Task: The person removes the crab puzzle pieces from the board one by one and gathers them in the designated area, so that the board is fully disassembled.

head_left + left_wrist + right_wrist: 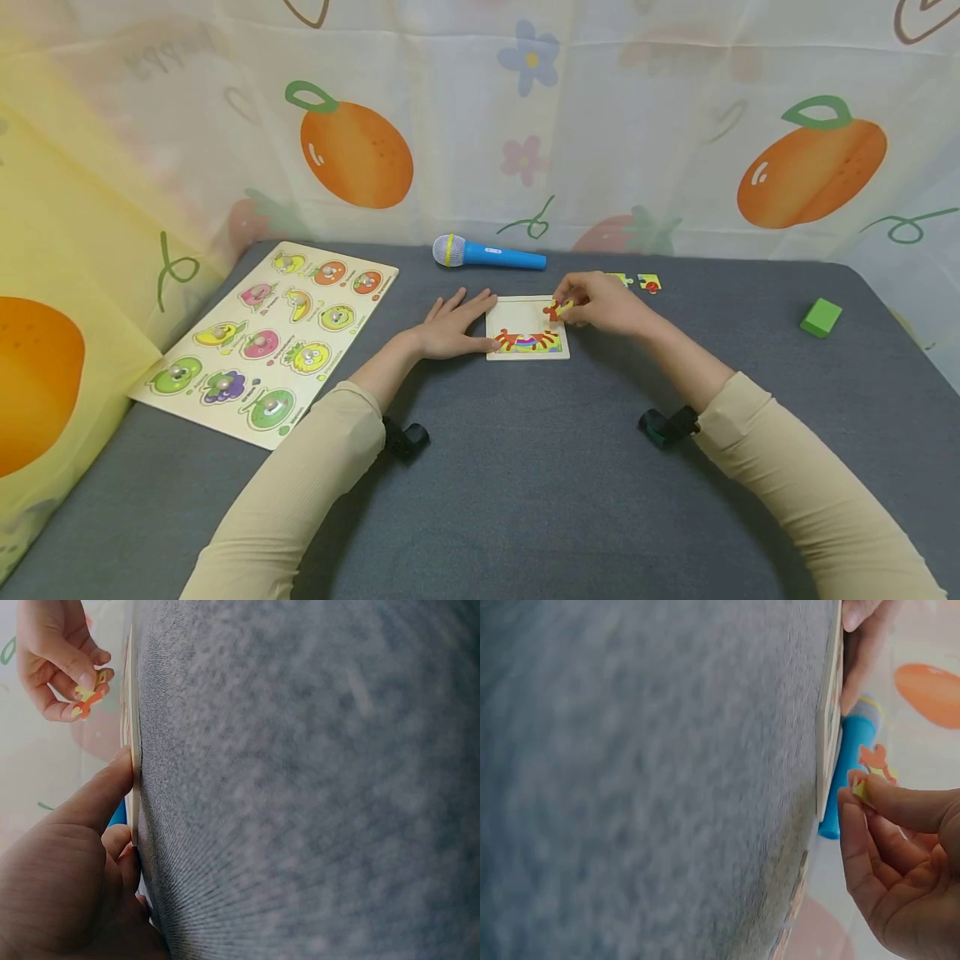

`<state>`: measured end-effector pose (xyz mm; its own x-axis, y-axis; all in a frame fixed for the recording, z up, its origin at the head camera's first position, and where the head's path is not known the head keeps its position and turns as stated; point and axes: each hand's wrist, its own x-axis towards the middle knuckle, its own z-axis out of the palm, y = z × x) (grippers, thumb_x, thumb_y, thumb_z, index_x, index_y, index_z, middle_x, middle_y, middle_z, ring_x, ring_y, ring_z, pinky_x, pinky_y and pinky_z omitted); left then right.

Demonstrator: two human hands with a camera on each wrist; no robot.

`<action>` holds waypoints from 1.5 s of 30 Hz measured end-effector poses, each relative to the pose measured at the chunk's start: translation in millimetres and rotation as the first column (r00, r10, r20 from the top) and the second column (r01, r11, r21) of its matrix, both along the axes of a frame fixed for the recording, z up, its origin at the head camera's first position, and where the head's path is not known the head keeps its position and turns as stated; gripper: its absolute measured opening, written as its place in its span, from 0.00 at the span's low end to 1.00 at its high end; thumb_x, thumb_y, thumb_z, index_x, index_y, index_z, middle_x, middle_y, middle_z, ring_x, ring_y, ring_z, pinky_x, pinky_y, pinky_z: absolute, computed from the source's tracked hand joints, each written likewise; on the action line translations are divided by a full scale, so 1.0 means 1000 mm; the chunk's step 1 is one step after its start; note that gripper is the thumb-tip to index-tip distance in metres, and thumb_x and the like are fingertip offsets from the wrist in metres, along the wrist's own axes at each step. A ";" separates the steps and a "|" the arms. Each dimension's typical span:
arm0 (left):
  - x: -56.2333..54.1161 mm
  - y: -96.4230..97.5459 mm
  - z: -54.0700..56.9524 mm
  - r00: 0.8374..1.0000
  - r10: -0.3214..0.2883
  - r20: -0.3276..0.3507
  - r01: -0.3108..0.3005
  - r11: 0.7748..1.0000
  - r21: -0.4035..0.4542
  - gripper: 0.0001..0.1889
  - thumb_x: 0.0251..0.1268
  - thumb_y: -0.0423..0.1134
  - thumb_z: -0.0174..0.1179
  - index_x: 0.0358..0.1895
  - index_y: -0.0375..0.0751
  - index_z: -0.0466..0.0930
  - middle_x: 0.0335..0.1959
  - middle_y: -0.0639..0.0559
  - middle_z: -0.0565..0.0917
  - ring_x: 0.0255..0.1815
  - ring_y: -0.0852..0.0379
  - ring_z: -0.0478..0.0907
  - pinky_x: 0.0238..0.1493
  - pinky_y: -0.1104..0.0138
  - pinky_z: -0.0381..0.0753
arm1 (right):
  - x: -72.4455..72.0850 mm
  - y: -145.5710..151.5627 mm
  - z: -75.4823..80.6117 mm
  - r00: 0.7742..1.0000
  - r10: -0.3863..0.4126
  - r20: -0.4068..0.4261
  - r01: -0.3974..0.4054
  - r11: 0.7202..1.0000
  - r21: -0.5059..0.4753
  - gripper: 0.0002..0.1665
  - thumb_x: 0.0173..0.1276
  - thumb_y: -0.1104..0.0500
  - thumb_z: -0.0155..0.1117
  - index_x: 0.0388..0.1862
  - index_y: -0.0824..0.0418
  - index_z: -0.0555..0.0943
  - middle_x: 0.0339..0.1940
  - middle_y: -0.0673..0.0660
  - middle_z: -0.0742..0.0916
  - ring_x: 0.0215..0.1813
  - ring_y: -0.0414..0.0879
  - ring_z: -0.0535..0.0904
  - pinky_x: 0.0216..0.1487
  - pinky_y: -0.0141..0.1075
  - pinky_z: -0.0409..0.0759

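Observation:
A small wooden puzzle tray (517, 315) lies on the dark cloth, its near part filled with red, yellow and rainbow-coloured pieces (528, 342). My left hand (450, 327) rests at the tray's left side with fingers spread, the thumb touching its near left corner. Between thumb and fingertips my right hand (603, 302) pinches a red and yellow puzzle piece (877, 763). That piece hangs over the tray's right edge in the head view, and in the left wrist view the piece (88, 697) shows raised above the tray.
Two loose puzzle pieces (649, 283) lie behind the right hand, one partly covered. A blue toy microphone (504, 257) lies at the back. On the left is a large fruit peg board (247, 337). A green block (821, 318) sits at the right.

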<state>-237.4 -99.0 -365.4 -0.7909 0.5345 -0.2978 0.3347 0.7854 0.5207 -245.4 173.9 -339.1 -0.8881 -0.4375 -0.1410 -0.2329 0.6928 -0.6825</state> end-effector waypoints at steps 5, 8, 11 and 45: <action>0.000 0.000 0.000 1.000 0.000 -0.001 0.000 1.000 0.001 0.44 0.70 0.59 0.55 0.81 0.54 0.42 0.84 0.55 0.40 0.85 0.44 0.27 0.81 0.44 0.25 | -0.001 0.008 0.003 0.999 -0.032 0.018 0.032 0.999 -0.006 0.13 0.69 0.62 0.65 0.50 0.63 0.79 0.38 0.62 0.89 0.38 0.50 0.86 0.42 0.39 0.85; 0.001 0.001 -0.001 1.000 0.000 -0.003 0.000 1.000 0.005 0.44 0.69 0.59 0.55 0.81 0.53 0.42 0.84 0.55 0.40 0.84 0.43 0.27 0.81 0.43 0.25 | -0.001 0.014 0.005 0.998 -0.057 0.014 0.057 0.998 -0.004 0.13 0.68 0.62 0.65 0.50 0.63 0.80 0.36 0.63 0.89 0.39 0.50 0.87 0.42 0.39 0.86; 0.000 0.001 -0.001 1.000 0.001 -0.005 -0.001 1.000 0.005 0.44 0.69 0.59 0.55 0.81 0.53 0.42 0.84 0.55 0.40 0.85 0.44 0.28 0.81 0.44 0.25 | -0.002 0.021 0.007 0.998 -0.069 0.014 0.069 0.997 -0.022 0.13 0.68 0.63 0.65 0.51 0.64 0.79 0.38 0.64 0.89 0.40 0.51 0.88 0.42 0.38 0.87; 0.000 0.002 -0.001 1.000 0.004 -0.010 -0.004 1.000 -0.020 0.44 0.69 0.60 0.54 0.81 0.53 0.42 0.84 0.54 0.40 0.85 0.44 0.28 0.81 0.43 0.26 | -0.019 0.106 0.005 0.973 -0.229 -0.034 0.229 0.973 -0.016 0.19 0.72 0.65 0.58 0.60 0.71 0.78 0.27 0.53 0.80 0.35 0.39 0.84 0.42 0.35 0.86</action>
